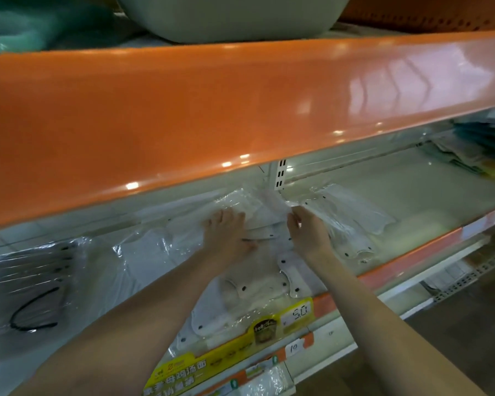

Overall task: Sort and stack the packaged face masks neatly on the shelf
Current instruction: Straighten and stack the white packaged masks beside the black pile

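Note:
Several white face masks in clear plastic packs (pixel 257 292) lie loosely overlapped on the pale shelf (pixel 411 192) under an orange shelf front. My left hand (pixel 226 235) presses flat on a pack near the middle of the heap, fingers spread. My right hand (pixel 306 230) pinches the clear edge of a white mask pack (pixel 352 212) that stretches away to the right. Black masks in clear packs (pixel 32 284) lie at the far left.
The orange front of the upper shelf (pixel 240 110) hangs low over the work area. A yellow label strip with price tags (pixel 269 330) runs along the shelf edge. Folded green and yellow goods (pixel 480 150) sit at the far right; the shelf between shows bare surface.

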{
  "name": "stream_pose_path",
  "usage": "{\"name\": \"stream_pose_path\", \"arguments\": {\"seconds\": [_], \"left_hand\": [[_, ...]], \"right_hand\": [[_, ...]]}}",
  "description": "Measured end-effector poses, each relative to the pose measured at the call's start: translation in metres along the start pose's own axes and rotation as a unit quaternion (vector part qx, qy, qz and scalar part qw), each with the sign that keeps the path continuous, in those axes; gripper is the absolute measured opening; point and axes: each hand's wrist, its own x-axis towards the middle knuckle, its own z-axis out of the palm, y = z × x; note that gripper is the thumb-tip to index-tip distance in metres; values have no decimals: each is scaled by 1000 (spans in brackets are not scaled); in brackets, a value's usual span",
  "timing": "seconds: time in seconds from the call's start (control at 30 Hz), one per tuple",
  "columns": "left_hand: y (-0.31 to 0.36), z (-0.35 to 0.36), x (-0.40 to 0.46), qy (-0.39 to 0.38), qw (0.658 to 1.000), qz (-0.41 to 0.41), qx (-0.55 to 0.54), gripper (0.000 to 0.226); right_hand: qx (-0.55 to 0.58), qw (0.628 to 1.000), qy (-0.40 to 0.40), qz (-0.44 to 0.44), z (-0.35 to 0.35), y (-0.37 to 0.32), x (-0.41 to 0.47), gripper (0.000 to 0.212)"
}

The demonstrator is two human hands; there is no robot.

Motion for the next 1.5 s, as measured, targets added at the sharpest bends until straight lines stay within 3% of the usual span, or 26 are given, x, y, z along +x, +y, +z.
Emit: {"name": "stream_pose_path", "arguments": {"seconds": [0.13,0.27,0.43,0.6,0.7,0.8,0.87,0.97,1.03,1.2,1.3,1.4,1.47,1.5], "left_hand": [[5,2,17,3,999,-17,50,67],[4,7,20,45,992,-9,115,44],[-10,7,10,88,988,27,120,26],[-38,0,-19,146,986,84,10,17],[-58,-2,-38,196,972,51,-117,5],[-71,-2,-50,221,949,30,-225,13],[-74,-2,-56,232,930,30,-285,17],[-74,-5,-59,230,917,32,-324,16],[-75,-7,-60,228,920,25,-317,23],[-74,-2,-65,246,944,9,-218,56],[-65,-7,-72,314,925,56,-206,35],[-46,-23,-78,307,905,67,-287,22],[-36,-35,-81,300,886,48,-349,19],[-33,-42,-83,300,874,35,-380,14]], "right_hand": [[-18,1000,-18,0,-3,7,0,25],[-9,1000,-15,25,0,14,-3,30],[-27,996,-81,27,12,23,-5,36],[-102,987,-117,31,23,30,3,32],[-115,985,-123,46,27,28,9,30],[-93,986,-131,55,22,14,7,35],[-63,987,-140,46,17,3,2,40],[7,992,-102,-76,11,-14,-10,57],[70,986,-97,-115,8,-26,-18,49],[206,966,-127,-87,-3,-36,-33,18],[219,961,-147,-82,-6,-43,-37,16],[314,932,-168,-70,-11,-54,-41,21],[353,915,-183,-62,-16,-60,-47,42],[376,906,-185,-56,-18,-61,-50,41]]}}
